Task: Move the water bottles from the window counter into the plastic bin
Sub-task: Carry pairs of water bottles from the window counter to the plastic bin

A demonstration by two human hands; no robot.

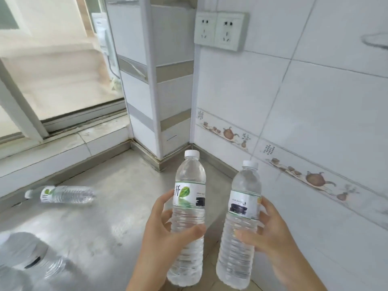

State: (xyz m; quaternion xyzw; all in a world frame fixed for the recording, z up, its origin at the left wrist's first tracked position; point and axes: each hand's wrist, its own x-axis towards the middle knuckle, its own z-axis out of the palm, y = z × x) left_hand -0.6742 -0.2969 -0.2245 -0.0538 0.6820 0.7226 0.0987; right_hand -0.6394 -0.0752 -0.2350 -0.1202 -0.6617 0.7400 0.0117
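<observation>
My left hand (161, 234) grips a clear water bottle (189, 185) with a white cap and a green-leaf label, held upright above the grey counter (117, 206). Just to its right, my right hand (270, 238) holds a second upright water bottle (243, 208) around its lower body. A third bottle (63, 193) lies on its side on the counter at the left, near the window ledge. At the bottom left corner, blurred bottles (25, 259) lie close to the camera. The plastic bin is out of view.
A sliding window (52, 80) with a tiled ledge (63, 143) runs along the back left. A white tiled pillar (159, 91) stands at the counter's corner. The tiled wall on the right carries a double wall socket (220, 31).
</observation>
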